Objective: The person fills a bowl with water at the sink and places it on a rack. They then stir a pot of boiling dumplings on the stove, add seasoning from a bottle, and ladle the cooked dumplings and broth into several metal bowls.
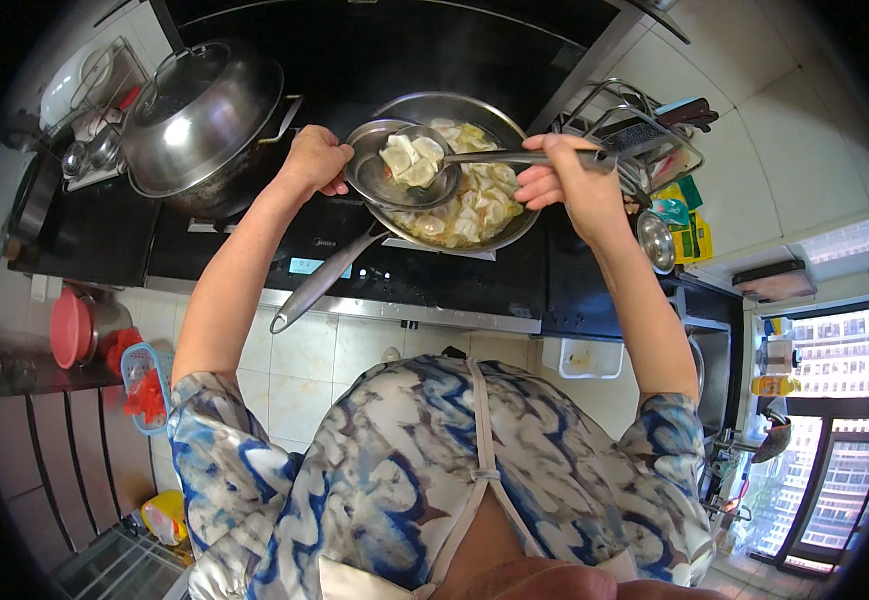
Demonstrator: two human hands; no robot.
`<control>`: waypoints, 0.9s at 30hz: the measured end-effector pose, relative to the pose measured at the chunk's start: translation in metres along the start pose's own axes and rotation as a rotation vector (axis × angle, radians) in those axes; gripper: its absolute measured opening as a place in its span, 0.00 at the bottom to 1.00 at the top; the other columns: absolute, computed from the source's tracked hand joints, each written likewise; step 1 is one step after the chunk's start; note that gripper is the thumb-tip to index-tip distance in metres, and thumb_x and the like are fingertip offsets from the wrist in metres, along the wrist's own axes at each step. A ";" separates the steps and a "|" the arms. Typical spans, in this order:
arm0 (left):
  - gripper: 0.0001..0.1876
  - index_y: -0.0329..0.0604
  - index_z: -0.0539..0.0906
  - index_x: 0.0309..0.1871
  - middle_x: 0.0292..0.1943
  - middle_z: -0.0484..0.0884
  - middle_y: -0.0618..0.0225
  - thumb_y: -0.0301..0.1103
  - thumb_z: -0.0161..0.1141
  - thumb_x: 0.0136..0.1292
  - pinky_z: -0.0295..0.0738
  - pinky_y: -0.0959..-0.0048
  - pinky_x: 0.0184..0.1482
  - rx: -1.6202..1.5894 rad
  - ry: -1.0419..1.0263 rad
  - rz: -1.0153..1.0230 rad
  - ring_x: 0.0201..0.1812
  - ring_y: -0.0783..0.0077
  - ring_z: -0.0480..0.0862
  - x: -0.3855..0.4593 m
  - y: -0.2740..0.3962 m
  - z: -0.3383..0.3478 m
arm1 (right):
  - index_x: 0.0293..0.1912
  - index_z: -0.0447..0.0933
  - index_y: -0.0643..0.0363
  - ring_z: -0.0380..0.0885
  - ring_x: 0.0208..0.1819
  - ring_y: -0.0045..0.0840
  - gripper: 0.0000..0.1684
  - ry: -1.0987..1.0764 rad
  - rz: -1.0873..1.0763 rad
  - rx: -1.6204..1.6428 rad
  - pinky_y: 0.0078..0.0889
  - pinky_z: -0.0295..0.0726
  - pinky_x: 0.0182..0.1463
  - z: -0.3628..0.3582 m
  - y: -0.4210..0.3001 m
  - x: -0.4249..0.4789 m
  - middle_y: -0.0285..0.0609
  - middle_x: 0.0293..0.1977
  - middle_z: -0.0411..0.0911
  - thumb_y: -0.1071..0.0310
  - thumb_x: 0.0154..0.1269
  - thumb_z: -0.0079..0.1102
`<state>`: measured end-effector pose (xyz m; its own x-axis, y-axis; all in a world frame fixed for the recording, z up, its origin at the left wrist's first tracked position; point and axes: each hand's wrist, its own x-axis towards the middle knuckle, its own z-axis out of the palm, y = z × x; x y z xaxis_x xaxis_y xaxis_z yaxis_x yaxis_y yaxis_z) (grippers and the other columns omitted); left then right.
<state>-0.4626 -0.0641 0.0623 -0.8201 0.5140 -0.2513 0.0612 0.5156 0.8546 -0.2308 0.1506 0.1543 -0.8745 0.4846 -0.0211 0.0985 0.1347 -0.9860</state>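
My left hand grips the rim of a stainless steel bowl, which is held over the left side of a frying pan. In my right hand is the metal handle of a ladle. The ladle's head, filled with several dumplings, is over the bowl's opening. More dumplings lie in broth with bits of greens in the pan. The pan's long grey handle points towards me, to the left. Faint steam rises behind the pan.
A large lidded wok stands on the black gas stove at the left. To the right are a wire rack with knives, a small metal bowl and yellow packets. A sink lies at the far right.
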 end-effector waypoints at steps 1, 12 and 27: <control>0.08 0.28 0.78 0.33 0.17 0.79 0.60 0.27 0.56 0.60 0.73 0.76 0.13 -0.003 0.021 0.006 0.13 0.72 0.79 0.000 -0.004 0.000 | 0.47 0.77 0.69 0.83 0.26 0.27 0.21 -0.051 -0.010 -0.028 0.21 0.83 0.29 0.004 0.001 -0.006 0.50 0.29 0.81 0.59 0.72 0.48; 0.09 0.30 0.78 0.26 0.14 0.77 0.62 0.26 0.55 0.61 0.72 0.77 0.11 -0.138 0.085 -0.011 0.12 0.72 0.78 -0.028 -0.033 -0.031 | 0.44 0.80 0.64 0.83 0.32 0.34 0.11 -0.056 -0.821 -0.748 0.27 0.80 0.36 -0.011 0.019 0.016 0.49 0.33 0.82 0.72 0.63 0.59; 0.11 0.32 0.79 0.26 0.16 0.79 0.63 0.28 0.55 0.64 0.74 0.78 0.14 -0.213 0.123 -0.059 0.14 0.73 0.80 -0.039 -0.060 -0.050 | 0.46 0.77 0.70 0.84 0.30 0.30 0.20 0.094 0.030 0.098 0.23 0.84 0.32 0.002 0.113 0.072 0.51 0.31 0.81 0.59 0.70 0.53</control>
<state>-0.4626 -0.1496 0.0440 -0.8828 0.3931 -0.2571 -0.0988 0.3796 0.9199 -0.2837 0.1987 0.0410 -0.8229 0.5669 -0.0395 0.0731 0.0366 -0.9967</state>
